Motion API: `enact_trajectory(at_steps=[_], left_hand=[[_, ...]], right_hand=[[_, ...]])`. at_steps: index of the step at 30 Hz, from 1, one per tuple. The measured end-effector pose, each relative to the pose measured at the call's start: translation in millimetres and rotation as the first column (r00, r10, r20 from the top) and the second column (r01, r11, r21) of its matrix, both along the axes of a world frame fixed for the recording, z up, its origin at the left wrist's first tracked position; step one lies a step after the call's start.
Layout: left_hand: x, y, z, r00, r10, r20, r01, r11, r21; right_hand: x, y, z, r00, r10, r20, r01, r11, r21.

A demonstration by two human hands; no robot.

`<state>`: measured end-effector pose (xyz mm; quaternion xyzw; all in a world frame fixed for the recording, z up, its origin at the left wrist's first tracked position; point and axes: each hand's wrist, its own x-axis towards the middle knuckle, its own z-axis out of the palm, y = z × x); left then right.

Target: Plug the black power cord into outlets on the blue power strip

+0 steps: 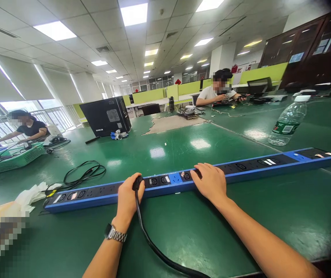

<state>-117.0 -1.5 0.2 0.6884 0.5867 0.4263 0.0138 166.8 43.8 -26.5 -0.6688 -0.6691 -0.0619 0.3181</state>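
Observation:
A long blue power strip [168,189] with black socket panels lies across the green table in front of me. My left hand [129,195], a metal-band watch at its wrist, is closed around a black plug [138,182] at the strip's sockets. How far the plug sits in its socket is hidden. From it a thick black cord [165,257] runs down toward the lower edge of the view. Right of the middle, my right hand [210,181] grips the strip, fingers curled over its top.
A water bottle [287,123] stands behind the strip's right end. A thin black cable [67,179] lies coiled behind its left end. Farther off are a computer case [107,116], gloves [119,135] and a green basket [28,156]. Two people sit at the table's far sides.

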Motion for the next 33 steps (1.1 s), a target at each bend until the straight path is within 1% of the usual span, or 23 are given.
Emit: enact_trajectory(at_steps=[3, 6, 8, 13, 17, 21, 24, 27, 30, 33], left_hand=[[0.8, -0.4, 2.7, 0.997, -0.048, -0.061, 0.048, 0.999, 0.001], [1.1, 0.5, 4.6, 0.999, -0.010, -0.032, 0.008, 0.999, -0.048], [0.8, 1.3, 4.2, 1.000, 0.011, -0.004, -0.011, 0.999, -0.050], [3.7, 3.1, 1.6, 1.000, -0.012, -0.008, 0.012, 1.000, -0.017], [10.1, 4.7, -1.3, 0.999, 0.040, 0.014, -0.040, 0.999, -0.031], [14.3, 6.3, -5.0, 0.997, 0.076, 0.001, -0.076, 0.997, -0.019], [15.7, 6.9, -5.2, 0.994, 0.111, -0.010, -0.111, 0.994, -0.022], [14.6, 7.1, -3.8, 0.991, 0.131, 0.012, -0.130, 0.991, -0.038], [8.5, 6.3, -2.7, 0.995, 0.100, 0.018, -0.098, 0.993, -0.061], [-1.2, 4.3, -2.2, 0.998, 0.027, -0.065, -0.032, 0.996, -0.079]], right_hand=[[-0.1, 0.0, -0.3, 1.000, -0.002, -0.003, 0.002, 1.000, -0.008], [0.0, -1.4, 0.1, 1.000, -0.004, 0.000, 0.004, 1.000, -0.003], [-0.2, -2.4, 0.9, 1.000, -0.001, 0.007, 0.001, 1.000, 0.001], [-2.3, -2.9, 3.3, 1.000, -0.016, 0.001, 0.016, 1.000, -0.002], [-3.5, -0.9, 2.1, 1.000, -0.014, -0.006, 0.014, 1.000, 0.001], [-2.7, 2.3, -2.8, 1.000, -0.021, -0.017, 0.021, 1.000, 0.021], [-1.3, 4.0, -6.5, 1.000, -0.019, -0.015, 0.019, 0.998, 0.053], [-0.3, 4.5, -8.2, 1.000, -0.011, 0.001, 0.011, 0.997, 0.080], [-0.1, 4.6, -8.4, 1.000, -0.009, 0.004, 0.008, 0.996, 0.092], [-0.3, 5.0, -8.5, 1.000, -0.015, 0.000, 0.015, 0.995, 0.098]])
